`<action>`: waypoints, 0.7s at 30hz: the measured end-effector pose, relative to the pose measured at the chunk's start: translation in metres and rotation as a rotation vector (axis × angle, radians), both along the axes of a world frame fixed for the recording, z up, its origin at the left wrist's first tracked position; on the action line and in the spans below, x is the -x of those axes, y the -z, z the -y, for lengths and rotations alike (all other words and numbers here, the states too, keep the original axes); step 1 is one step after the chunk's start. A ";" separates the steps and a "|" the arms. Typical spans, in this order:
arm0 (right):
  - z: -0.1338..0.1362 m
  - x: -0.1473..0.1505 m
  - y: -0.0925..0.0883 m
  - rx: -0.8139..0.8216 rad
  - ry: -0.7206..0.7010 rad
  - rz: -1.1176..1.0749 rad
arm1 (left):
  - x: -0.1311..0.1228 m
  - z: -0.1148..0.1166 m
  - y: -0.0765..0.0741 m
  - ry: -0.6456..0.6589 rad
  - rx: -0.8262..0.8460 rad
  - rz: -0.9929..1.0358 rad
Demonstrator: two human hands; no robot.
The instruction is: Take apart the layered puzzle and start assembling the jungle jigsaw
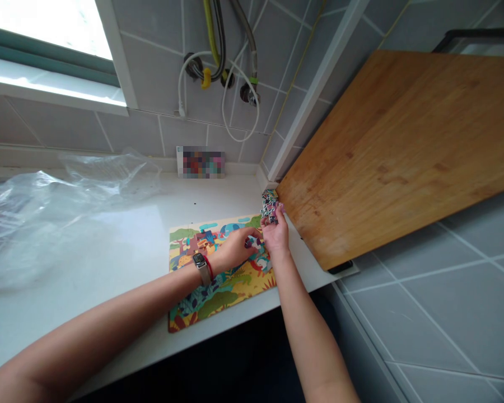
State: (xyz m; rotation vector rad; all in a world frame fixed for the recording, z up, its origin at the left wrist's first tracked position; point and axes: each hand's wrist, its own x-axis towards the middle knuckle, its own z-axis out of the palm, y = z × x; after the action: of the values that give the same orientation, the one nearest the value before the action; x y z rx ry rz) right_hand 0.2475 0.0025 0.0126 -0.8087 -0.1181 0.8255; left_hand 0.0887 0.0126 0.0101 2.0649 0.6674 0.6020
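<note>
A brightly printed jigsaw puzzle with animals and plants lies flat on the white counter, partly covered by my hands. My left hand, wearing a watch and a red band at the wrist, is over the puzzle with its fingers closed on a puzzle piece. Palm up at the puzzle's right edge, my right hand has its fingers and thumb curled around a jumble of puzzle pieces. Which of these pieces rest in the hand and which lie on the counter beyond is hard to tell.
A large wooden board leans along the right side, close to my right hand. Crumpled clear plastic spreads over the counter at left. A small blurred picture card stands against the tiled wall, below hanging hoses.
</note>
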 end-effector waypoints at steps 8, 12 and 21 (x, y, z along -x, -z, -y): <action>0.002 -0.002 0.002 -0.019 -0.039 0.028 | 0.008 -0.046 -0.014 -0.183 0.210 0.241; 0.004 0.007 -0.002 -0.082 -0.175 0.064 | 0.018 -0.070 -0.026 -0.372 0.443 0.418; 0.006 0.032 0.000 -0.066 -0.410 0.274 | 0.012 -0.056 -0.026 -0.283 0.815 0.559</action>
State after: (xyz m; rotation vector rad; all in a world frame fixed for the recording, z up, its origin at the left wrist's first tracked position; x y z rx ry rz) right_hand 0.2159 -0.0034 0.0124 -0.8443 -0.5661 1.0852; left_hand 0.0765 0.0687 0.0363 0.9940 0.7122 0.8468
